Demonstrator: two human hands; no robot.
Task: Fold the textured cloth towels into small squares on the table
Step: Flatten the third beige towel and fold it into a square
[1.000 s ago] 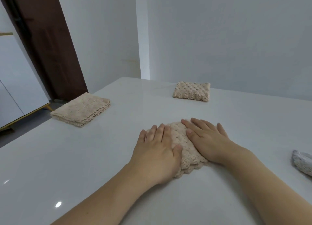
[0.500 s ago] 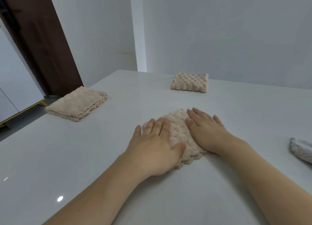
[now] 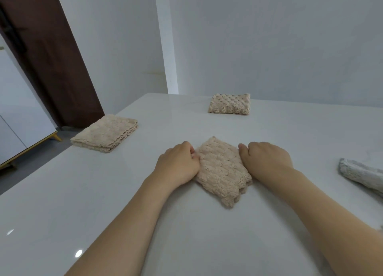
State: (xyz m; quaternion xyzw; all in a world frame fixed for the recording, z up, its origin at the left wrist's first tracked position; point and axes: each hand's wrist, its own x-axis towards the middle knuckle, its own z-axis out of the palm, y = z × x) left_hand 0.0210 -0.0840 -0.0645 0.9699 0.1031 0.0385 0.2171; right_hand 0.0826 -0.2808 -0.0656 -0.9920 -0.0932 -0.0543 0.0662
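The folded beige towel lies mid-table, one corner pointing toward the person. The left hand grips its left edge with curled fingers; the right hand grips its right edge the same way. A stack sits at the left edge, another towel near the far edge, a grey cloth at right, all well apart, with bare tabletop between.

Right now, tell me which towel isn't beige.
The grey towel at the table's right edge; the other three are beige.
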